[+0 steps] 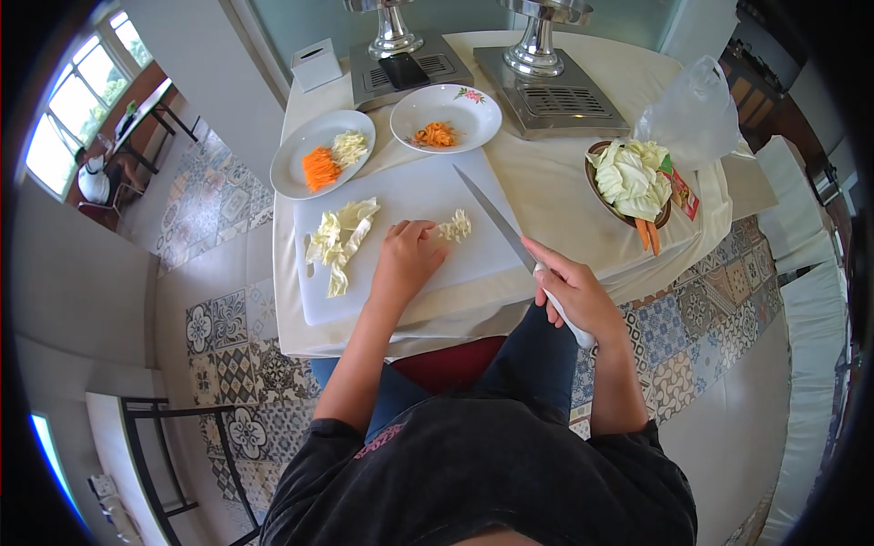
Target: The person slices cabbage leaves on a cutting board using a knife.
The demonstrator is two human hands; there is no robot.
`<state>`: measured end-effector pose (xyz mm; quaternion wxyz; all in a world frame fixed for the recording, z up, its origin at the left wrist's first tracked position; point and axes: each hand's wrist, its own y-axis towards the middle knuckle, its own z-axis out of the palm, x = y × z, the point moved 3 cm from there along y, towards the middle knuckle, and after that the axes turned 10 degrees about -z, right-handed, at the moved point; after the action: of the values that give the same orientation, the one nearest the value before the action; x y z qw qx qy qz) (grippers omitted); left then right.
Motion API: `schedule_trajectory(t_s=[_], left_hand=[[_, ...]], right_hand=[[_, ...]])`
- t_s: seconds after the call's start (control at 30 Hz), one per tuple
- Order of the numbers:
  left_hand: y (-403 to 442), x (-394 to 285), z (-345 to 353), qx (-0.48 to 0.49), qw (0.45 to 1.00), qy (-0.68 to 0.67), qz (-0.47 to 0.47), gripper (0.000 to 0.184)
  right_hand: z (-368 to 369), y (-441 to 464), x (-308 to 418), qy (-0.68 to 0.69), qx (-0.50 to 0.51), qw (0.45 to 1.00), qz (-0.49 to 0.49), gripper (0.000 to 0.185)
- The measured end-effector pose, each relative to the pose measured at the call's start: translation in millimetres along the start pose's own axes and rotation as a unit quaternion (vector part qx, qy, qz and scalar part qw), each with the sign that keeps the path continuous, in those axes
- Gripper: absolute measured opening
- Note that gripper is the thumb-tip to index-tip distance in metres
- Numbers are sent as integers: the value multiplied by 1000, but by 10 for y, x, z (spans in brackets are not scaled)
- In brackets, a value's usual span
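Observation:
My right hand grips a kitchen knife by its white handle, index finger along the top. The blade points up and left over the right part of the white cutting board. On the board rests my left hand, fingers bent and the thumb apart from them, with nothing visible in its grasp. Just right of its fingertips lies a small pile of chopped cabbage. Larger cabbage leaf pieces lie to its left.
Behind the board, one plate holds shredded carrot and cabbage; another plate holds orange shreds. At right stand a bowl of cabbage with carrots and a plastic bag. Metal dispenser bases and a phone are farther back.

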<state>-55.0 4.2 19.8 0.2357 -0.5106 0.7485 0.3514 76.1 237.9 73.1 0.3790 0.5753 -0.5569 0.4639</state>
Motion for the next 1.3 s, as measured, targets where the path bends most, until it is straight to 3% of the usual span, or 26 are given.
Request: schedule_trajectory(t_s=[0.13, 0.33, 0.6, 0.93, 1.03, 1.13, 1.3], left_hand=[[-37, -96, 98, -42, 999, 17, 6, 46], [19, -207, 244, -32, 999, 9, -41, 40], [94, -104, 257, -19, 998, -41, -38, 33], [443, 25, 173, -5, 997, -57, -57, 22], [652, 71, 106, -32, 999, -9, -28, 19], [916, 183, 87, 16, 996, 50, -69, 24], [1126, 369, 66, -1, 994, 50, -95, 31]], right_hand=[[134, -123, -42, 58, -19, 997, 51, 51], [324, -126, -186, 141, -15, 989, 52, 53], [425, -93, -210, 222, 9, 972, 69, 52], [515, 250, -288, 229, 8, 973, 42, 53], [520, 528, -256, 210, 12, 977, 30, 53], [508, 767, -200, 195, 23, 980, 28, 53], [506, 975, -113, 168, 35, 985, 26, 55]])
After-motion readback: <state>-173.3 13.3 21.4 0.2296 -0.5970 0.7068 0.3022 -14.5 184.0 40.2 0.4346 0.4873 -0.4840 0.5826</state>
